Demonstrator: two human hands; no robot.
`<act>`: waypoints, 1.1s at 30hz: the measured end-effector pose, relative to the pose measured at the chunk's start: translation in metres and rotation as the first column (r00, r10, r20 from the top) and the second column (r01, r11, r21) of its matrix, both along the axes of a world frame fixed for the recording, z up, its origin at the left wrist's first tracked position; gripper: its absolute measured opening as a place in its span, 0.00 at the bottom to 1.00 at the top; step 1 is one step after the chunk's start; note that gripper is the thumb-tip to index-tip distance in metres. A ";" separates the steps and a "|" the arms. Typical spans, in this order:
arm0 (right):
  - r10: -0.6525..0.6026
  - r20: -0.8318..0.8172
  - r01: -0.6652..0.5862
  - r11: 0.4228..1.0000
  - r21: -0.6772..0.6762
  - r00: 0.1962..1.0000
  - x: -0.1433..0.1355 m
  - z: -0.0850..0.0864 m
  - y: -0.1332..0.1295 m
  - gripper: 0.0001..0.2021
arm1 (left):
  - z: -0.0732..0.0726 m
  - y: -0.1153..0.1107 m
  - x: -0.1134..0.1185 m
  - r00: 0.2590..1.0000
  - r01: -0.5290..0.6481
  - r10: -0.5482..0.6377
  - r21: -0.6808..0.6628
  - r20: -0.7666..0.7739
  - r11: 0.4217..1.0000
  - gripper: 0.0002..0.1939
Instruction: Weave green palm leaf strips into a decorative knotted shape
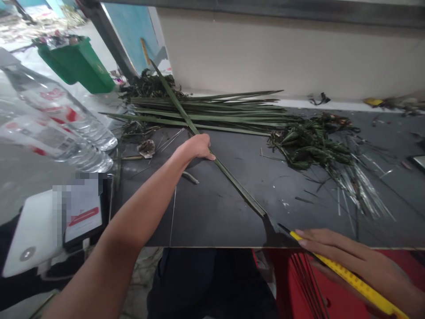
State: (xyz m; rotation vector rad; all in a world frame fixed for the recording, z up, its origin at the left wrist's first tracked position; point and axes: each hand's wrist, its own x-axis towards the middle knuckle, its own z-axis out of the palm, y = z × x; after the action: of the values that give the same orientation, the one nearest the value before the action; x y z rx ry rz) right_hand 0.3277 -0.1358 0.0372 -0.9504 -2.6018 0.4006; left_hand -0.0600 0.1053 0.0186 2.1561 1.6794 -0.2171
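A long green leaf strip (237,184) lies slantwise over the dark table, its far tip raised above the leaf pile. My left hand (201,146) is closed around its middle. At the lower right, my right hand (358,261) grips a yellow cutter knife (348,277), whose dark blade points toward the strip's near end without touching it. Behind my left hand lies a pile of long green leaves (212,113). A bundle of dark, folded leaves (312,141) with clear thin strips sits to the right.
Two water bottles (63,110), a phone (86,212) and a white device (31,230) are at the left. Beyond them stands a green bin (76,64). Thin dark sticks (308,283) rest over something red below the table edge (212,247).
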 end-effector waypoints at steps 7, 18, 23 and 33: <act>-0.214 -0.061 0.216 0.976 0.035 0.975 0.017 -0.002 0.001 0.29 | 0.020 -0.027 0.014 0.999 -0.042 0.043 0.034 -0.003 0.999 0.19; -0.113 0.092 0.081 0.950 0.301 0.989 -0.002 -0.020 0.051 0.26 | 0.033 -0.040 0.008 0.952 0.306 -0.299 0.186 -0.064 0.934 0.10; -0.114 0.081 0.081 0.941 0.328 0.990 -0.012 -0.040 0.072 0.25 | 0.033 -0.044 0.001 0.934 0.356 -0.353 0.219 -0.051 0.909 0.09; -0.077 0.003 0.075 0.973 0.218 0.997 -0.006 -0.041 0.092 0.20 | 0.065 -0.061 0.002 0.962 0.185 -0.246 0.378 0.120 0.907 0.14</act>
State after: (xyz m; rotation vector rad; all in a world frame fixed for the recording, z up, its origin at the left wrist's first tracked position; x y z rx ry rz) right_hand 0.3219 -0.0442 -0.0042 -0.9736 -2.5446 0.0875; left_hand -0.0579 0.0441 0.0836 2.5532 1.4760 0.2292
